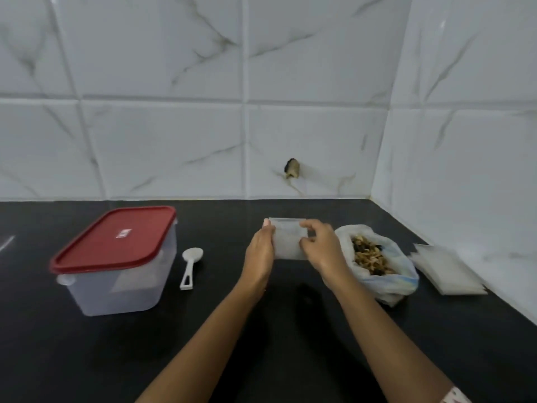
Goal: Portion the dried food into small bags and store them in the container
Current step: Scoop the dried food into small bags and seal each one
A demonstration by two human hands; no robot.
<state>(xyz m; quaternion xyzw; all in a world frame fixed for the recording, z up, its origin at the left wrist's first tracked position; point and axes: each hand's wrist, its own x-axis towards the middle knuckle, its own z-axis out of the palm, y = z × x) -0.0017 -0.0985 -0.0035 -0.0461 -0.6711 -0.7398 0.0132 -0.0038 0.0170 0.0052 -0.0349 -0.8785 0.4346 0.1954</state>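
Both hands hold one small clear bag (287, 239) just above the black counter. My left hand (260, 251) grips its left edge, and my right hand (321, 245) pinches its right side near the top. The bag looks empty. Right of my right hand sits an open plastic bag of dried food (374, 257), brown and dark pieces showing. A stack of small clear bags (449, 269) lies further right by the wall. At the left stands a clear container (122, 274) with a red lid (116, 237) closed on it.
A white plastic spoon (190, 266) lies on the black counter (261, 330) between the container and my hands. White marble tile walls close the back and the right side. A small dark hole (292, 167) marks the back wall.
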